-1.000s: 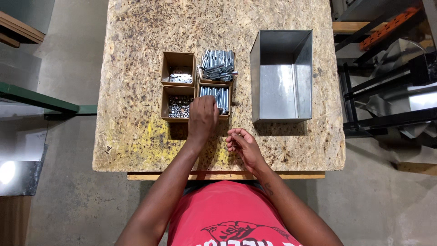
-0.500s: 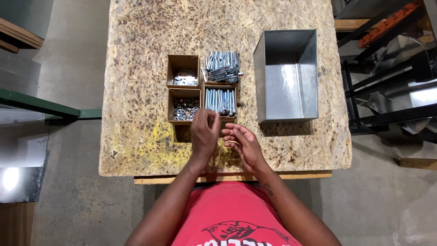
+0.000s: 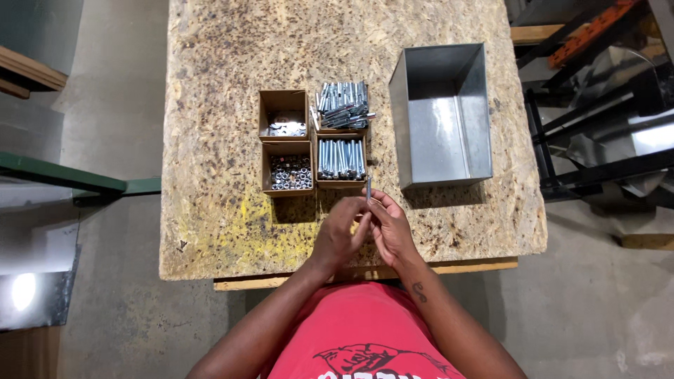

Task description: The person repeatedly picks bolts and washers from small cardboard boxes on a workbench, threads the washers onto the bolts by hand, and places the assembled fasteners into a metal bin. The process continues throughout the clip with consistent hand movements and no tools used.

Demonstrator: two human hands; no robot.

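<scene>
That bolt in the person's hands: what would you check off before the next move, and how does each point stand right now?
1. Bolt held: ok, it stands upright between both hands.
2. Right hand grip: ok, fingers closed around the bolt's lower end.
3. Left hand at the bolt: ok, touching the right hand below the shaft.
4. Nut on the bolt: cannot tell, the fingers hide that end.
5. Box of nuts in reach: ok, it sits just ahead of the hands and holds plenty.
6. Metal bin ready: ok, upright on the table, nothing seen inside.
</scene>
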